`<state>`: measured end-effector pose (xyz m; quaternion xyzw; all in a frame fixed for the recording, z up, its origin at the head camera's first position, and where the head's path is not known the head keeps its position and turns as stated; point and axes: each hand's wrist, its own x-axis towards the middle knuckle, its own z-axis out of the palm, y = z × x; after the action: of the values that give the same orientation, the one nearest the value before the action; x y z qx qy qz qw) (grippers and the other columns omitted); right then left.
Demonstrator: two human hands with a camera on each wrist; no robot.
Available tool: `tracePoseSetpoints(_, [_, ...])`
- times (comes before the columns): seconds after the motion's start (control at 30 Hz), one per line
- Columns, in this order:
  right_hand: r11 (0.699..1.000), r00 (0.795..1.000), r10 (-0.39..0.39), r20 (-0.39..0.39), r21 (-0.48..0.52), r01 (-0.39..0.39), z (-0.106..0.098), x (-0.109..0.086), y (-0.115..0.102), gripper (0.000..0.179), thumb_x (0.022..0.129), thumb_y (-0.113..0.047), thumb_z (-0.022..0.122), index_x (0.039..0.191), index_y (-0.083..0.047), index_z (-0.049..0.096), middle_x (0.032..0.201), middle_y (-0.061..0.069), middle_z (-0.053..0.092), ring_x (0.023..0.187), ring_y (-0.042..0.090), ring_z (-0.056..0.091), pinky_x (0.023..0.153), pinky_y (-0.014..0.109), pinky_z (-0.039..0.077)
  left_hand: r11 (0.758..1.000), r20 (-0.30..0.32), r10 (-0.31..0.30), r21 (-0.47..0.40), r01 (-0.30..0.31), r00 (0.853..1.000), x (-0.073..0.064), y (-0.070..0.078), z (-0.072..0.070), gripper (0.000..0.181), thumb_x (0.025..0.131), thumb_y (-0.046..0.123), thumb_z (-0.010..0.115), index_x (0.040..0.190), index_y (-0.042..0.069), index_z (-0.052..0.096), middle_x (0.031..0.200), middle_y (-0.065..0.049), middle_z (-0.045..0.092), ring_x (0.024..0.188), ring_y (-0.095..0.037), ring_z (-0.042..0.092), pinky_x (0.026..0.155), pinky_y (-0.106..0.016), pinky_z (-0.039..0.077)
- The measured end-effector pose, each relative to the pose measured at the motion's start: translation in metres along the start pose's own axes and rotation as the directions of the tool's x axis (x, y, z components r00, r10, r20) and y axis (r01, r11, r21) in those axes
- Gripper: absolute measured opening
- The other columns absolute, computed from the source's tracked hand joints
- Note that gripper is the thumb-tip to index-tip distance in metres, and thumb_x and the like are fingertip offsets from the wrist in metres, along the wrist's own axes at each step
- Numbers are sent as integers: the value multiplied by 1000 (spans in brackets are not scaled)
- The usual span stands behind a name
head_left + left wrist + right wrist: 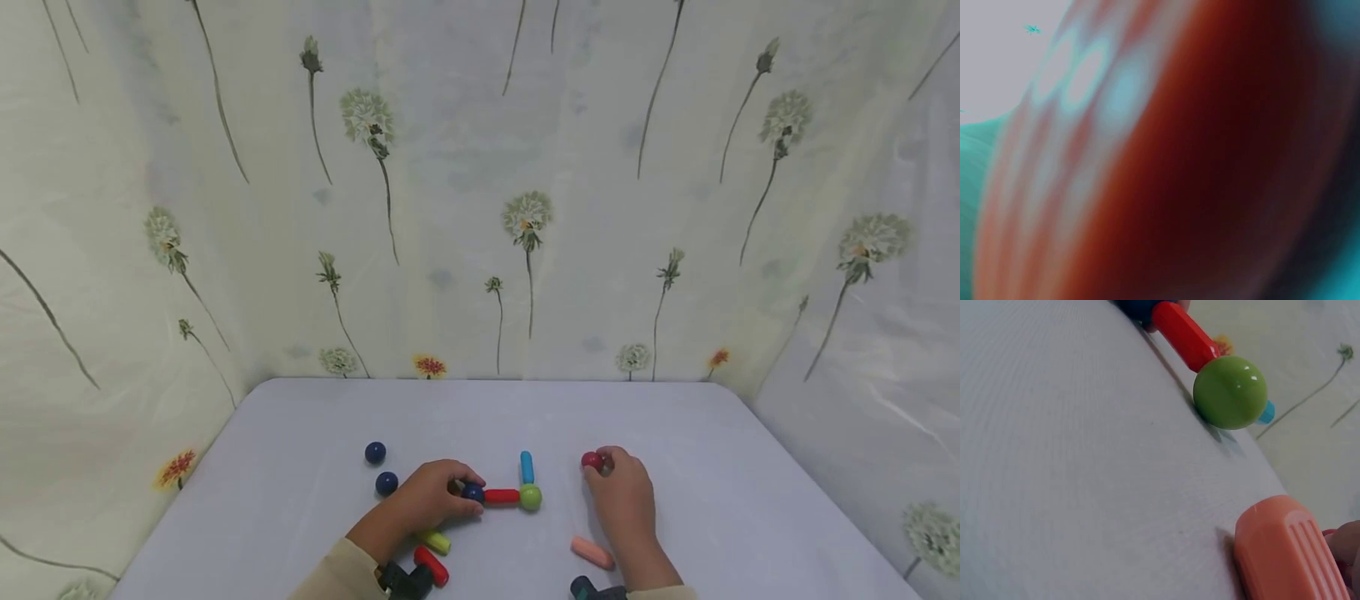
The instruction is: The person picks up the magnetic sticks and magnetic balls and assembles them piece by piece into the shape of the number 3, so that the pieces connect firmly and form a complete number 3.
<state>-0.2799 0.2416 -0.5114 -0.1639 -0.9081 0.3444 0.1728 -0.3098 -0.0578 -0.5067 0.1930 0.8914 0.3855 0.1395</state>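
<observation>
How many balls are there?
5. A dark blue ball lies on the left, a second blue ball beside the left hand, which grips a third blue ball. A green ball sits between the hands; the right hand pinches a red ball. Hands might hide more.

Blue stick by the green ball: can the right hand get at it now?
Likely yes: nothing else stands between the right hand and the blue stick, though that hand pinches the red ball.

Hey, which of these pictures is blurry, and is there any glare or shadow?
Left wrist view: heavily blurred, a dark reddish shape I can't identify; right wrist view: highlights on the glossy green ball, soft shadow beside the salmon-pink ridged rod; head view: fairly clear, faint sheen on the pale flower-printed sheet.
</observation>
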Motion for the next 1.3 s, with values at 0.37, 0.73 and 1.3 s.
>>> tracePoseSetpoints(0.37, [999, 998, 7, 56, 46, -10, -1, -1, -2, 37, 99, -20, 68, 131, -3, 61, 134, 22, 67, 133, 43, 58, 106, 60, 47, 1000, 0, 3, -1, -3, 1000, 0, -1, 0, 28, 87, 34, 87, 113, 35, 77, 106, 13, 66, 96, -14, 58, 87, -36, 53])
tracePoseSetpoints(0.73, [997, 996, -5, 86, 79, -2, 1, -1, -2, 39, 99, -19, 69, 134, -4, 61, 136, 21, 67, 130, 41, 61, 105, 58, 50, 1000, 0, -8, 6, 8, 1000, -1, 0, -1, 29, 87, 34, 87, 114, 36, 77, 108, 13, 67, 97, -14, 58, 88, -37, 53])
tracePoseSetpoints(1.3, [995, 986, 10, 164, 97, -27, 1, -5, -15, 44, 99, -25, 71, 140, -11, 64, 131, 15, 68, 117, 32, 64, 94, 49, 57, 1000, -6, 11, 9, -11, 1000, -1, -1, -1, 30, 86, 35, 88, 114, 35, 77, 107, 14, 66, 96, -14, 57, 86, -36, 52])
